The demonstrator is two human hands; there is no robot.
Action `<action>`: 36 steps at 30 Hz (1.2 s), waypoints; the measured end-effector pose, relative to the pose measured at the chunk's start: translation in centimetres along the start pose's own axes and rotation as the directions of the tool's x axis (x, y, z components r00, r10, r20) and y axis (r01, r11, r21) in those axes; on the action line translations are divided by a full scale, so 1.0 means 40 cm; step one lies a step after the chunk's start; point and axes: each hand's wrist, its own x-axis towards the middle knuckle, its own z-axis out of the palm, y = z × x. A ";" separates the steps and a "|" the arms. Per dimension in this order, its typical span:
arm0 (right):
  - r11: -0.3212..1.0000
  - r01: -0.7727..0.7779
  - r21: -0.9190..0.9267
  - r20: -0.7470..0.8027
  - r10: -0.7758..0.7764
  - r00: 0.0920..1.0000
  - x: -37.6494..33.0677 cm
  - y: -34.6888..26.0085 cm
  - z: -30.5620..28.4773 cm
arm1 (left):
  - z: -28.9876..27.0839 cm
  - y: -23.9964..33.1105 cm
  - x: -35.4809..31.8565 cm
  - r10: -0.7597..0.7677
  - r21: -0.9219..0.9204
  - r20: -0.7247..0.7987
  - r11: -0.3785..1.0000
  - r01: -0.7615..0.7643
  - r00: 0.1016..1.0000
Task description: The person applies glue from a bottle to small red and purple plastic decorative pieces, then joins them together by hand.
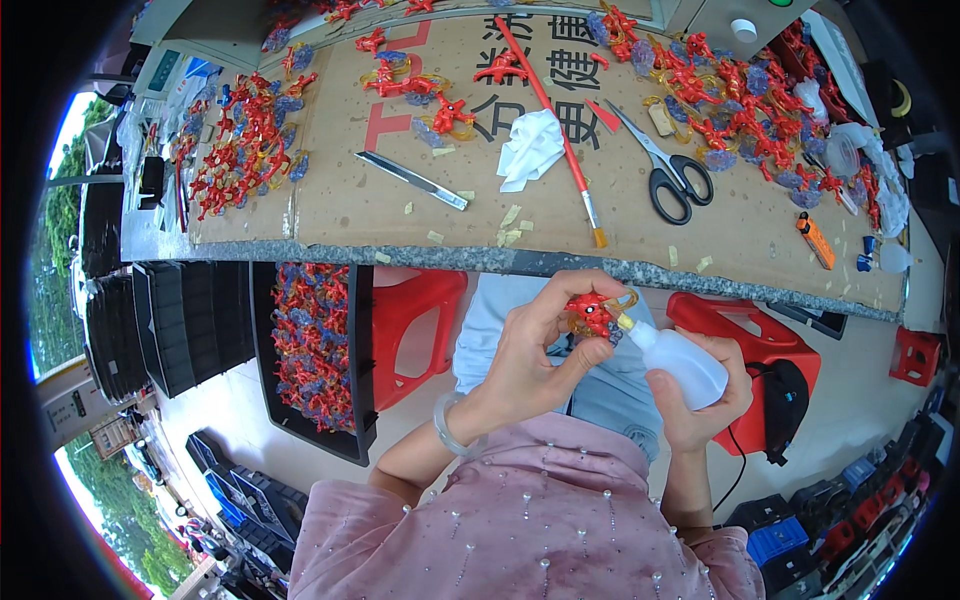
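Note:
Just off the table's front edge, my left hand pinches a small red toy figure with yellowish translucent parts between thumb and fingers. My right hand is wrapped round a white translucent squeeze bottle. The bottle is tilted, and its yellowish nozzle tip points at the figure, touching it or very close; I cannot tell which. On the cardboard-covered table beyond lie a paintbrush with a red handle, a crumpled white tissue, black-handled scissors and a utility knife.
Red figures heap at the table's left and right, with a few at the back middle. An orange lighter lies near the right front. A black crate full of figures stands below left, beside red stools.

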 end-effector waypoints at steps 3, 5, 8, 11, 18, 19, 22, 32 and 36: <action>0.995 0.038 -0.090 0.023 -0.036 0.999 -0.004 -0.002 -0.006 | -0.004 -0.003 0.001 0.027 0.029 0.003 0.999 -0.027 1.000; 0.983 0.080 -0.168 0.055 -0.071 0.996 -0.003 -0.009 -0.009 | -0.009 -0.004 0.000 0.075 0.148 0.033 0.986 -0.079 0.997; 0.974 0.139 -0.180 0.100 -0.122 0.987 0.001 -0.015 -0.013 | -0.011 0.000 0.000 0.090 0.209 0.033 0.973 -0.094 0.995; 0.998 0.063 -0.021 -0.074 -0.064 0.995 0.006 0.003 -0.035 | -0.016 0.004 0.002 0.067 0.136 -0.047 0.989 -0.060 0.997; 0.998 -0.051 0.043 -0.187 0.058 0.981 0.195 0.096 -0.059 | -0.015 0.038 0.008 -0.180 -0.121 -0.139 0.979 0.164 0.974; 0.999 -0.029 0.035 -0.186 0.035 0.982 0.219 0.120 -0.070 | -0.014 0.035 0.011 -0.198 -0.190 -0.108 0.966 0.175 0.974; 0.999 -0.033 0.015 -0.141 0.035 0.989 0.263 0.165 -0.073 | -0.023 0.037 0.014 -0.236 -0.267 -0.030 0.938 0.220 0.971; 0.967 0.040 -0.250 -0.097 -0.066 0.993 0.092 -0.013 -0.035 | -0.001 0.002 0.020 -0.224 -0.183 0.028 0.957 0.225 0.974; 0.993 0.079 -0.087 0.107 -0.070 0.992 0.072 0.009 0.008 | 0.052 0.003 0.035 -0.212 0.054 -0.113 0.974 0.219 0.971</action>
